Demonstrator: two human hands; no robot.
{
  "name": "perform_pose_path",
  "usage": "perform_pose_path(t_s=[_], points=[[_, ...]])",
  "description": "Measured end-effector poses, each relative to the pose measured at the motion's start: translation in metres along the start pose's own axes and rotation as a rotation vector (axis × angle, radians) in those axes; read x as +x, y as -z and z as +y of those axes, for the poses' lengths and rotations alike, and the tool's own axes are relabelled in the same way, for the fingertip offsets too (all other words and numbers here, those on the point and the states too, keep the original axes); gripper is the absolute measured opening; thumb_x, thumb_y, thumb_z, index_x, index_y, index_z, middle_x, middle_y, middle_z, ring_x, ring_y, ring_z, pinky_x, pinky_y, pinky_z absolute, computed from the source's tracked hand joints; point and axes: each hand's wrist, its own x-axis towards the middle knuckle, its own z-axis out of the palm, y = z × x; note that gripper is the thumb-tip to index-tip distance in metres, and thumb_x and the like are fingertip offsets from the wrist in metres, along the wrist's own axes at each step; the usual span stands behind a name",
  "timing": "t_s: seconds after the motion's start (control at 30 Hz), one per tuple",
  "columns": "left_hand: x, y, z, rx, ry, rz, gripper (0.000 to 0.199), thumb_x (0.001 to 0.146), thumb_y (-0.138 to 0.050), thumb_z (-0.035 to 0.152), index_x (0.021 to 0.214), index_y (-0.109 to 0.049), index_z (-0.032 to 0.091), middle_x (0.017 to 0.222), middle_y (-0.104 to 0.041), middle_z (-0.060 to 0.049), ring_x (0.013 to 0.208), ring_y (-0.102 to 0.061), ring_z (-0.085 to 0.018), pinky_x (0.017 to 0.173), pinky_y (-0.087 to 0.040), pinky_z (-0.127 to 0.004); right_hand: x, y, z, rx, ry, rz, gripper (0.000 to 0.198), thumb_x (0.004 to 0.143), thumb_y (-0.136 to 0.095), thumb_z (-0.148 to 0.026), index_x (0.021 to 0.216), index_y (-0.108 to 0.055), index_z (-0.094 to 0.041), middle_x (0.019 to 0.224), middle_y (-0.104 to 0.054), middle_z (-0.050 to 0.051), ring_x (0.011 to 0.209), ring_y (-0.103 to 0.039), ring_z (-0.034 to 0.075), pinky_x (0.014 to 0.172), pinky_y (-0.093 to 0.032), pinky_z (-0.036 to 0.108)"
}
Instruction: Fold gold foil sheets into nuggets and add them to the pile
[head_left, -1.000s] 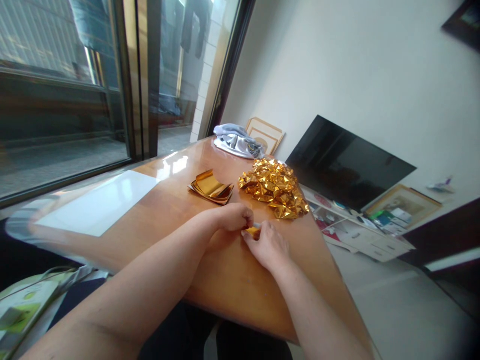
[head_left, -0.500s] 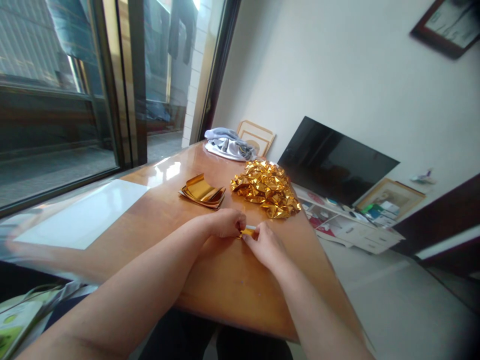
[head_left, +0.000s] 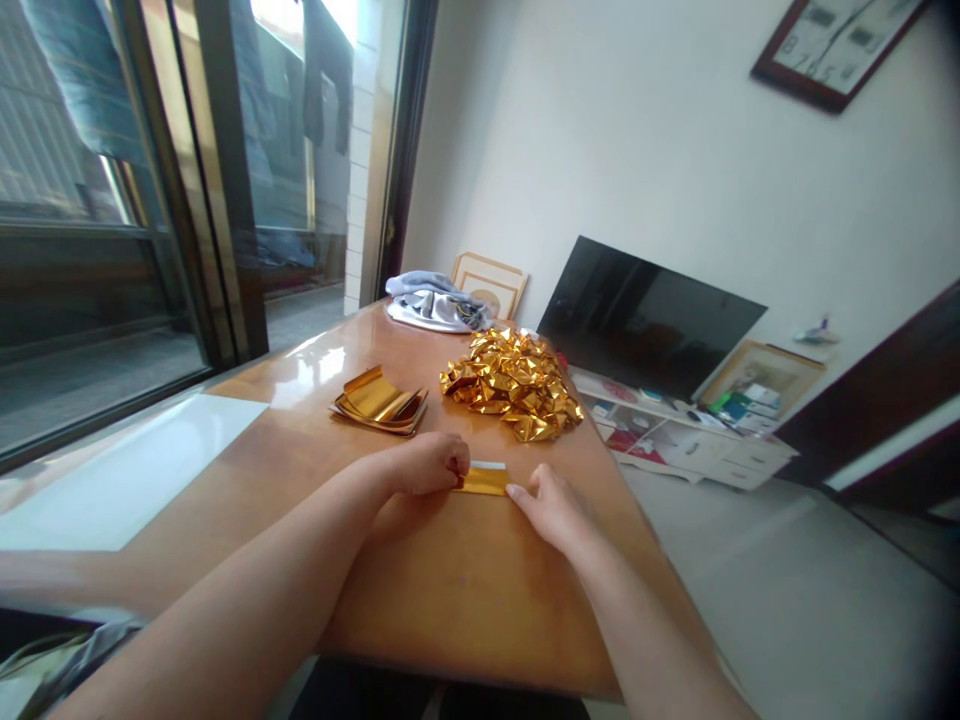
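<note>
A folded strip of gold foil paper (head_left: 486, 482) with a pale band along its far edge lies on the table before me. My left hand (head_left: 431, 463) is closed, its fingers pinching the strip's left end. At the right end is my right hand (head_left: 553, 505), its thumb tip touching the near corner and its forefinger held apart from the thumb. Beyond my left hand rests a stack of gold foil sheets (head_left: 381, 400), the top ones curling up. A heap of folded gold foil pieces (head_left: 517, 385) sits beyond the strip.
The wooden table (head_left: 450, 590) has its right edge close to my right forearm. A white sheet (head_left: 142, 470) lies on the left, and a bundle of pale cloth (head_left: 435, 302) is at the far end. Past the table are a television (head_left: 645, 320) and a white low cabinet (head_left: 697, 450).
My right hand has moved right, away from my left hand, so more of the gold strip shows between them. The view has also shifted slightly to the right.
</note>
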Motion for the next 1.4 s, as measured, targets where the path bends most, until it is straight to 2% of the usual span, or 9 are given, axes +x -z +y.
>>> perform_pose_path(t_s=[0.13,0.23,0.43,0.63,0.73,0.87,1.1,1.27,1.4], points=[[0.001,-0.004,0.002,0.039,0.017,0.043,0.017,0.068,-0.059,0.013,0.078,-0.071,0.021,0.086,-0.069,-0.001,0.075,-0.062,-0.015,0.066,-0.044,-0.021,0.005,-0.001,0.011,0.131,0.062,-0.006,0.028,0.086,-0.06,-0.05,0.084,-0.056,-0.022,0.078,-0.067,0.0,0.067,-0.059,0.016,0.057,-0.031,0.025],[0.001,-0.006,0.003,0.06,0.049,0.081,0.017,0.07,-0.058,0.013,0.079,-0.07,0.021,0.086,-0.069,-0.001,0.074,-0.061,-0.015,0.065,-0.043,-0.021,0.011,0.004,0.016,0.279,0.083,-0.082,0.022,0.085,-0.061,-0.041,0.078,-0.058,-0.02,0.071,-0.064,-0.001,0.063,-0.056,0.014,0.057,-0.032,0.023],[0.001,-0.003,0.008,0.106,0.079,0.118,0.015,0.071,-0.058,0.013,0.081,-0.065,0.021,0.085,-0.067,-0.001,0.073,-0.059,-0.016,0.063,-0.041,-0.023,0.031,0.014,0.009,0.471,0.116,-0.123,0.018,0.082,-0.064,-0.036,0.08,-0.061,-0.018,0.067,-0.062,-0.002,0.061,-0.053,0.013,0.056,-0.033,0.022],[-0.002,-0.002,0.002,0.146,0.139,0.267,0.039,0.067,-0.065,0.015,0.106,-0.062,0.021,0.107,-0.062,-0.006,0.094,-0.059,-0.021,0.08,-0.046,-0.029,0.045,-0.004,-0.002,0.521,0.223,-0.093,0.017,0.085,-0.06,-0.035,0.089,-0.064,-0.019,0.077,-0.067,-0.001,0.068,-0.058,0.014,0.061,-0.039,0.022],[-0.003,-0.003,-0.001,0.135,0.189,0.227,0.041,0.07,-0.067,0.021,0.112,-0.064,0.022,0.108,-0.061,-0.007,0.093,-0.059,-0.022,0.08,-0.047,-0.03,0.045,-0.02,-0.001,0.556,0.256,-0.069,0.018,0.087,-0.057,-0.036,0.093,-0.063,-0.02,0.079,-0.067,-0.001,0.07,-0.061,0.014,0.062,-0.041,0.022],[-0.002,-0.001,0.003,0.116,0.196,0.158,0.021,0.076,-0.065,0.029,0.096,-0.069,0.021,0.096,-0.062,-0.006,0.087,-0.06,-0.021,0.075,-0.047,-0.028,0.044,-0.031,0.003,0.571,0.285,-0.016,0.019,0.087,-0.056,-0.035,0.098,-0.062,-0.021,0.083,-0.069,0.0,0.074,-0.063,0.016,0.065,-0.044,0.024],[-0.002,-0.004,0.009,0.014,0.227,0.153,0.007,0.074,-0.061,0.022,0.079,-0.065,0.02,0.085,-0.064,-0.002,0.076,-0.059,-0.017,0.064,-0.043,-0.025,0.041,-0.028,0.004,0.585,0.317,0.009,0.02,0.088,-0.055,-0.037,0.099,-0.063,-0.023,0.083,-0.069,0.001,0.074,-0.063,0.017,0.068,-0.046,0.027],[-0.003,-0.008,0.006,-0.166,0.326,0.111,0.007,0.079,-0.054,0.023,0.082,-0.06,0.02,0.074,-0.066,0.001,0.063,-0.06,-0.014,0.054,-0.039,-0.023,0.041,-0.027,0.003,0.655,0.279,0.048,0.024,0.087,-0.055,-0.039,0.102,-0.063,-0.022,0.088,-0.07,0.003,0.077,-0.064,0.019,0.07,-0.049,0.029],[-0.003,-0.007,0.005,-0.194,0.331,0.124,0.007,0.08,-0.055,0.025,0.082,-0.059,0.02,0.073,-0.067,0.001,0.063,-0.06,-0.014,0.055,-0.04,-0.023,0.042,-0.023,0.004,0.687,0.23,0.091,0.03,0.086,-0.055,-0.04,0.107,-0.063,-0.02,0.091,-0.071,0.005,0.079,-0.065,0.02,0.071,-0.049,0.029]])
